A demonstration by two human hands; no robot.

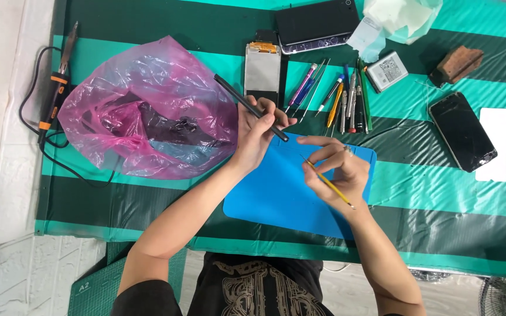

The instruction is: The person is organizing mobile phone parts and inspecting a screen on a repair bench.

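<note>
Hands meet over the blue mat (276, 193), which lies on the green striped worktop (428, 193). The left hand (257, 131) has its grip closed on a black stylus-like tool (250, 107); the tool's long axis runs diagonally, its free end pointing up and left toward the pink plastic bag (147, 111), its working tip directed down and right, just beside the right hand's forefinger. The right hand (338, 167) has its grip pinched on a thin yellow tool (328, 183), whose axis also slants from upper left to lower right, the tip projecting past the wrist side of the hand. Both tool axes are roughly parallel. The left forearm enters from lower left, wrist bent inward; the right forearm enters from lower right. A row of spare hand tools (341, 99) lies just beyond the mat, nearer the right hand.
</note>
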